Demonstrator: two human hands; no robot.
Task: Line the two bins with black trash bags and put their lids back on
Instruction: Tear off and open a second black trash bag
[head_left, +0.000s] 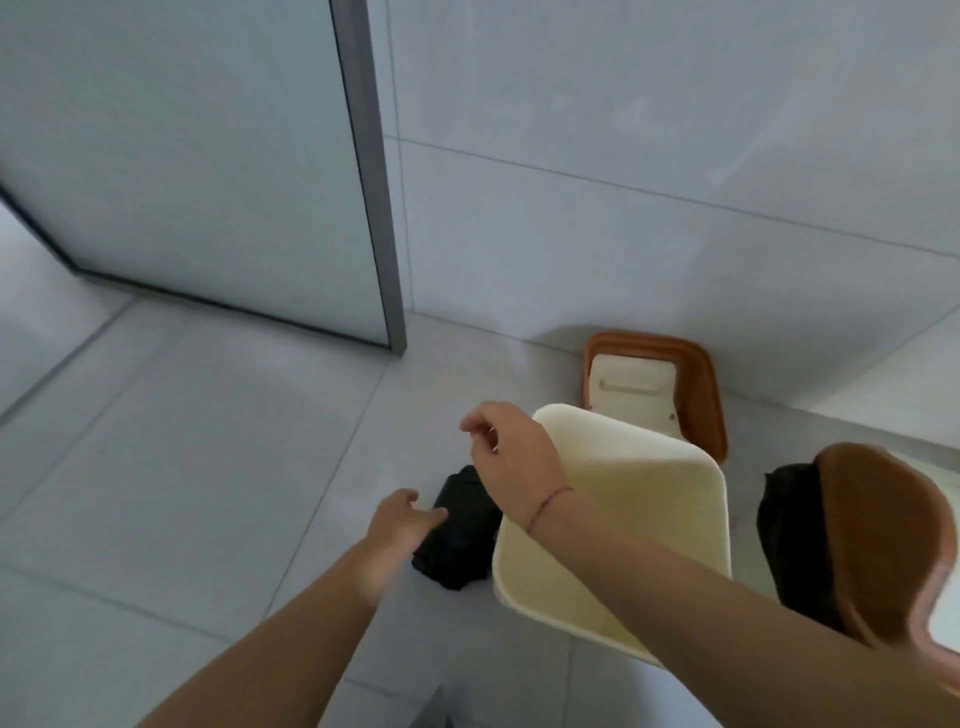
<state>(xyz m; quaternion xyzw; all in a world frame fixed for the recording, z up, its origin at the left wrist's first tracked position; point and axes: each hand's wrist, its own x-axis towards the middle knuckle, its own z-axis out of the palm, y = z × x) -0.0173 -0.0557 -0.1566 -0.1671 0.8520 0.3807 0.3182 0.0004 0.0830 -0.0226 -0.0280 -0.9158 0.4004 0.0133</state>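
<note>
A cream bin (623, 525) stands on the tiled floor, unlined and without a lid. A folded black trash bag (460, 540) lies on the floor just left of it. My left hand (402, 522) reaches down with relaxed fingers, its fingertips at the bag's upper left edge. My right hand (506, 457) hovers above the bin's left rim with loosely curled fingers, holding nothing. Behind the bin an orange-rimmed lid (654, 395) with a cream flap lies on the floor by the wall. At the right a second bin (800, 540) is lined with black plastic and has an orange-brown lid (883, 540) over it.
A white tiled wall (675, 156) runs behind the bins. A frosted glass door (197, 156) with a grey metal frame stands at the left. Grey floor tiles (182, 467) spread to the left of the bag.
</note>
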